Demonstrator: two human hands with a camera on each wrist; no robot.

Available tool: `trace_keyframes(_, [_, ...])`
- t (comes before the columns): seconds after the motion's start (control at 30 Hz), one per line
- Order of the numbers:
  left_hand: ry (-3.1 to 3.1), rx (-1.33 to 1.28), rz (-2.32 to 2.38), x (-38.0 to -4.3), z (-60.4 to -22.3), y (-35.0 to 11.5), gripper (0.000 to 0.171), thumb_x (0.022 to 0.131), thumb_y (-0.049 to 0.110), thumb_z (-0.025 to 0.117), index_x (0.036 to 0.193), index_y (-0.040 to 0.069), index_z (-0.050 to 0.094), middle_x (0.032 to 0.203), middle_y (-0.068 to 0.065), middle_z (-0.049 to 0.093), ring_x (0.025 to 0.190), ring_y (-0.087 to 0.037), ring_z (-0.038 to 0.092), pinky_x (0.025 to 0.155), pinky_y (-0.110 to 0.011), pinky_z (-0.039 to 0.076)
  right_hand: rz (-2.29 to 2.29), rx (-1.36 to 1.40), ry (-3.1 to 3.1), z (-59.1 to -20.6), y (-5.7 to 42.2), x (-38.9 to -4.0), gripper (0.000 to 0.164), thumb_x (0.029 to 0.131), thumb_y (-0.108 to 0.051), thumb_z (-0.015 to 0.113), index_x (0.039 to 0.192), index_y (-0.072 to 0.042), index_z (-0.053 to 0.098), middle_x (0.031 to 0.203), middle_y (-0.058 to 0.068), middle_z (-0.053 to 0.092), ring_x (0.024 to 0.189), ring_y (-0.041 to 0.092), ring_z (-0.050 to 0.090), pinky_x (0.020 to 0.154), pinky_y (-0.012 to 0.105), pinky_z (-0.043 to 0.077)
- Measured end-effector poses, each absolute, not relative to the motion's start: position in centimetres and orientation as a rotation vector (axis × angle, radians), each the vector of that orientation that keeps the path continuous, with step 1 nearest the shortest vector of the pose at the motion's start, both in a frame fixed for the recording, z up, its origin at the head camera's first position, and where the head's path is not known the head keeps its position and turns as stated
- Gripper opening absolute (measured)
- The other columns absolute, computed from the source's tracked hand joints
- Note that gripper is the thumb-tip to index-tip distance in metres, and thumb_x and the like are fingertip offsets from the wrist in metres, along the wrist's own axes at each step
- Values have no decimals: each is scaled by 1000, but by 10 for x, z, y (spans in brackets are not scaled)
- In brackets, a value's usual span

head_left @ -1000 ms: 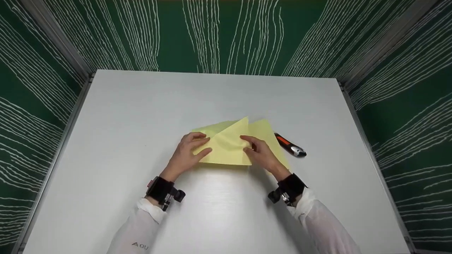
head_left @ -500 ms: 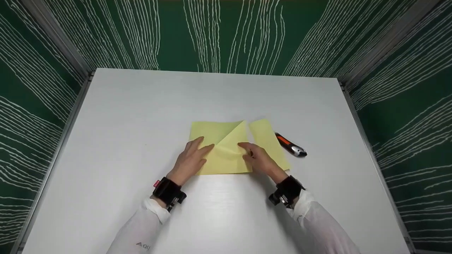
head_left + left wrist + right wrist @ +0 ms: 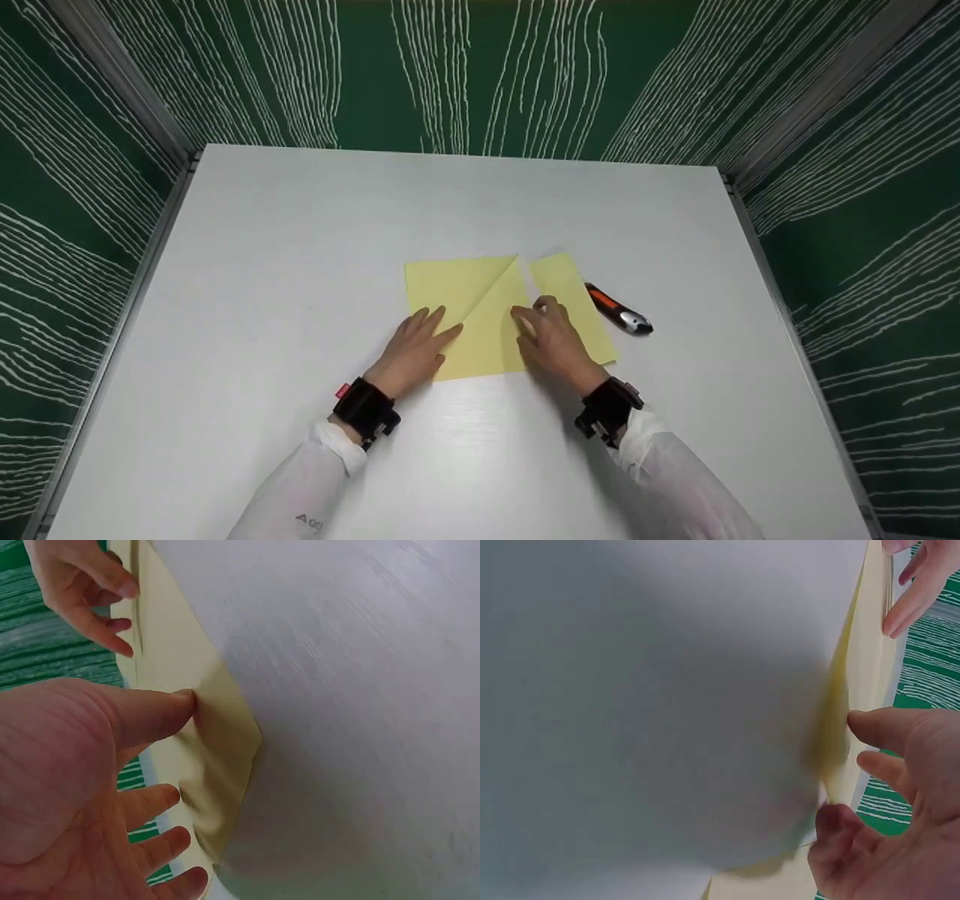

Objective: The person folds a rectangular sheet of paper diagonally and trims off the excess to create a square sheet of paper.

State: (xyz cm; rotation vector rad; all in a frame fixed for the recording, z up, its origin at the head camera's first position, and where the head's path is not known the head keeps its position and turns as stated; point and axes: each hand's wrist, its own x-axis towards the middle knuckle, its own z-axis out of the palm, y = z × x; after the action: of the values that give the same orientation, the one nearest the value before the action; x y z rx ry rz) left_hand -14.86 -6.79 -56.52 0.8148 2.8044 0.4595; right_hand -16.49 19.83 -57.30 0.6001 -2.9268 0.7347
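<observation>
A yellow sheet of paper (image 3: 484,346) lies on the white table, one corner folded over so that a diagonal edge runs up to its top right. My left hand (image 3: 409,356) rests on its left part, fingers spread; in the left wrist view the thumb (image 3: 161,714) touches the paper. At the sheet's right edge, my right hand (image 3: 556,345) touches the paper with index finger and thumb apart, its other fingers bent. The right wrist view shows the paper's near edge (image 3: 836,720) slightly raised beside that thumb.
A narrower yellow paper strip (image 3: 576,304) lies right of the sheet, partly under my right hand. Beside it is a black and orange utility knife (image 3: 619,310). Green walls with white lines (image 3: 525,82) enclose the white table (image 3: 300,225).
The raised fold has come down flat against the sheet, and the sheet now lies on the table. My left hand has slid slightly toward me and right; the right hand has shifted little.
</observation>
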Motion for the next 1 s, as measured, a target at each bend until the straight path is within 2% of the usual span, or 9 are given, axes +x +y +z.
trace_keyframes(0.07, [2776,820,486,-148,-564,-68,53,92,15,59,142,17,43,154,-20,25,140,-43,22,111,-56,26,720,583,-2905,-571,196,-165,44,80,-6,70,123,-7,60,113,24,50,97,38,50,76,45,48])
trace_keyframes(0.2, [2750,851,492,-148,-563,-69,52,91,16,60,141,16,45,154,-20,24,141,-42,22,112,-55,25,707,685,-2883,-570,188,-168,44,83,-6,67,126,-5,58,116,22,52,102,37,50,83,46,48])
trace_keyframes(0.43, [2701,896,390,-151,-560,-67,52,92,18,59,141,15,44,154,-18,25,143,-37,22,118,-45,19,632,860,-2904,-573,172,-171,37,88,-6,61,125,-4,59,124,22,53,117,41,47,99,52,41])
trace_keyframes(0.53, [2692,925,386,-154,-560,-67,51,91,18,60,140,15,46,153,-18,27,143,-36,23,119,-43,17,607,902,-2892,-576,167,-173,37,88,-10,62,124,-5,59,127,24,52,119,43,46,100,53,39])
trace_keyframes(0.73, [2660,963,496,-163,-562,-71,52,85,17,68,135,19,53,151,-16,33,141,-34,26,117,-46,20,575,911,-2909,-581,165,-178,40,89,-21,64,125,-3,58,131,27,48,122,45,44,101,54,38])
trace_keyframes(0.83, [2640,962,548,-169,-563,-74,61,81,19,72,138,20,50,150,-15,33,139,-32,28,115,-46,22,556,866,-2933,-582,166,-181,46,90,-29,63,126,-2,57,133,27,47,124,46,43,102,55,38])
trace_keyframes(1.0, [2653,821,587,-180,-563,-78,96,68,35,82,148,17,31,155,-21,19,139,-38,21,116,-51,17,529,754,-2961,-581,165,-187,55,89,-40,62,128,-2,55,134,27,46,122,46,44,99,57,39])
